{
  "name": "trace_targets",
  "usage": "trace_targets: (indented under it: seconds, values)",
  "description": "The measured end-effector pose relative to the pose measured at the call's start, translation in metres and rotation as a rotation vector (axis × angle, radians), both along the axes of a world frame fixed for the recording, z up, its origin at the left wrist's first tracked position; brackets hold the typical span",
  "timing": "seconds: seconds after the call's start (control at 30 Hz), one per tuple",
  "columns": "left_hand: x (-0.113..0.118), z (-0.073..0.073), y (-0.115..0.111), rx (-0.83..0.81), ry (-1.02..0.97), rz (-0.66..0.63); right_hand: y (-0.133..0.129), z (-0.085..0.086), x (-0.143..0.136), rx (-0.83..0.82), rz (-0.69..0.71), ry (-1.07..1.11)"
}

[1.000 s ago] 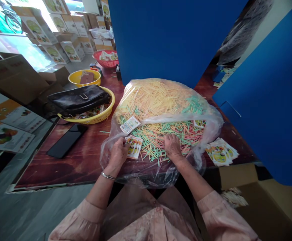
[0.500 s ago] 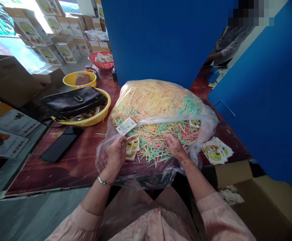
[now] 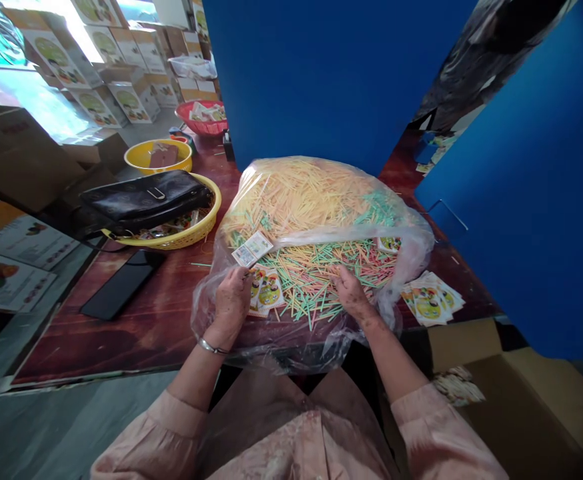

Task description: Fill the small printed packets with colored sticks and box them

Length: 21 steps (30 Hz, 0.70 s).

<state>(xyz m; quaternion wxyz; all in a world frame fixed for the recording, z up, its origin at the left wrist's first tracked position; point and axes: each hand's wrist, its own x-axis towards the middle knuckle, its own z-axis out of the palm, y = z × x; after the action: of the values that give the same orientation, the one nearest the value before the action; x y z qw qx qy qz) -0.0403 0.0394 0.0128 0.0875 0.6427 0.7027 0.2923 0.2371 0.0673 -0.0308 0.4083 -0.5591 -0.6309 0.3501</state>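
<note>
A large clear plastic bag [image 3: 354,235] full of thin coloured sticks [image 3: 311,273] lies open on the table. At its left front edge, my left hand [image 3: 232,300] is closed, fingertips pinched on something too small to make out. Printed packets [image 3: 270,290] lie just right of that hand, and a pale packet [image 3: 252,249] rests above it on the plastic. My right hand [image 3: 350,292] is over the sticks with its fingers bent together; what its fingertips hold, if anything, is unclear. Another packet [image 3: 389,245] lies at the bag's right side.
On the left are a black phone [image 3: 123,283], a yellow basket [image 3: 191,235] with a black bag [image 3: 146,197], and a yellow bowl [image 3: 184,159]. More packets [image 3: 431,300] lie at the right. Blue panels [image 3: 316,80] stand behind; a person [image 3: 476,67] is beyond them.
My left hand no longer shows the orange sticks at its fingertips. The packets beside it now show more of their faces. My right hand has barely moved.
</note>
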Motion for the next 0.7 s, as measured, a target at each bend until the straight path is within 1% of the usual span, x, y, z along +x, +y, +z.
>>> trace_targets:
  seconds: [0.07,0.1,0.17,0.23,0.3,0.37,0.43,0.53,0.6,0.7]
  values:
    - [0.000,0.007,-0.001,0.015,-0.040,0.024,0.001,0.000,0.000,0.007,-0.009,-0.005]
    - [0.001,0.012,-0.002,0.026,-0.075,0.035,0.001,0.002,-0.001,0.009,-0.028,0.031]
    - [0.005,0.020,-0.005,0.043,-0.159,0.017,0.001,0.006,-0.003,0.028,-0.076,0.165]
    - [0.015,0.026,-0.009,0.054,-0.237,-0.058,0.001,0.011,-0.007,0.068,-0.131,0.354]
    - [0.029,0.028,-0.014,0.035,-0.316,-0.170,-0.001,0.015,-0.012,0.072,-0.142,0.524]
    - [0.045,0.026,-0.018,-0.037,-0.415,-0.262,-0.002,0.020,-0.017,0.009,-0.130,0.668]
    - [0.063,0.021,-0.022,-0.160,-0.534,-0.311,-0.004,0.028,-0.021,-0.032,-0.151,0.806]
    - [0.083,0.013,-0.027,-0.325,-0.699,-0.329,-0.010,0.046,-0.023,0.029,-0.192,0.961]
    - [0.092,0.007,-0.030,-0.391,-0.790,-0.329,-0.015,0.060,-0.024,0.080,-0.170,0.976]
    - [0.099,0.004,-0.032,-0.445,-0.922,-0.311,-0.023,0.073,-0.028,0.079,-0.113,0.930]
